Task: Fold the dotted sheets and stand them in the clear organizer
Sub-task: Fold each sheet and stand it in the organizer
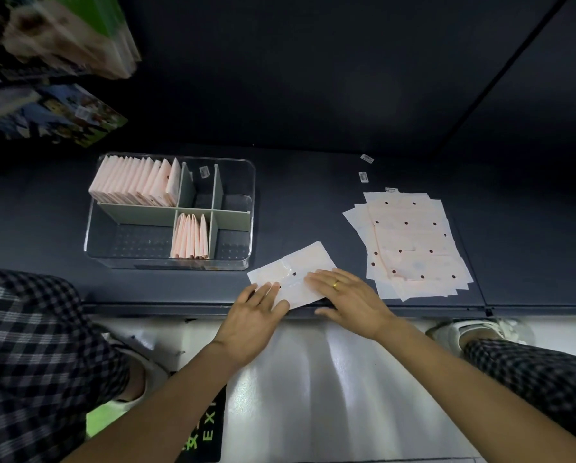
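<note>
Pressing folded dotted sheet flat at table front edge, between clear organizer and unfolded stack, left hand and right hand fingers straight, gripping nothing; uneven pressure risks crooked crease or sheet sliding off.

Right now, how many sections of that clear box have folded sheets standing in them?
2: the back-left section of the clear organizer, packed full, and the front-middle section, partly filled. The other sections show none.
</note>
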